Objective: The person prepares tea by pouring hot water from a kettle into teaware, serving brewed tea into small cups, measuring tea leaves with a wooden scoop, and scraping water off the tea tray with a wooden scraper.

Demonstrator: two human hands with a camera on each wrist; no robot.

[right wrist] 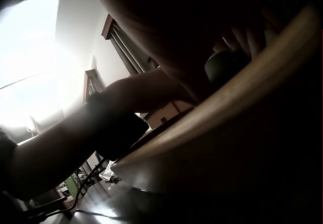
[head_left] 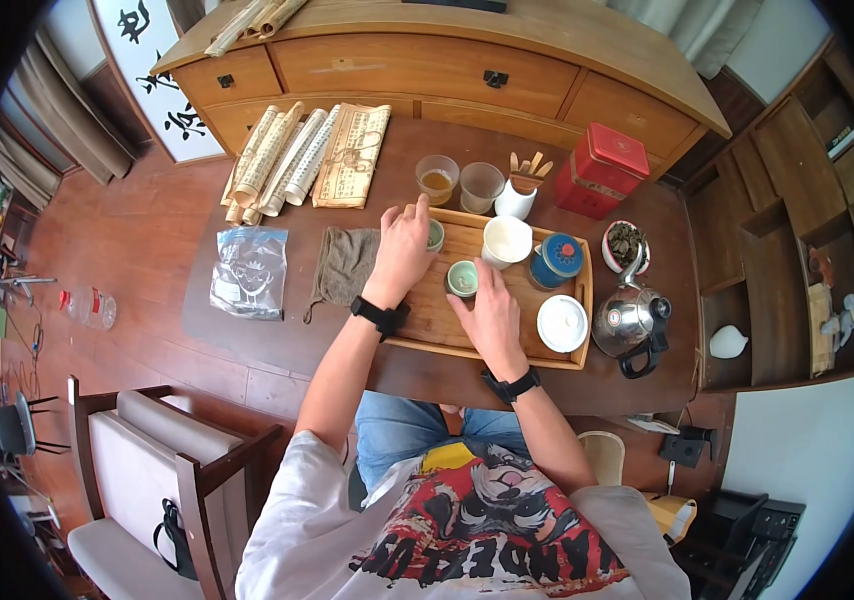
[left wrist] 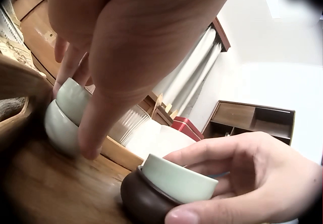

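Note:
On the wooden tray, my left hand holds a pale green cup between thumb and fingers. The left wrist view shows this green cup stacked in a second pale one. My right hand has its thumb and fingers around another green cup. From the left wrist, that cup sits inside a dark brown one, with the right hand at its side. The right wrist view is very dark; a cup shows dimly.
A white cup, blue canister and white lid stand on the tray's right. Beyond are two glasses, a tool holder and red tin. A kettle stands right, a cloth pouch left.

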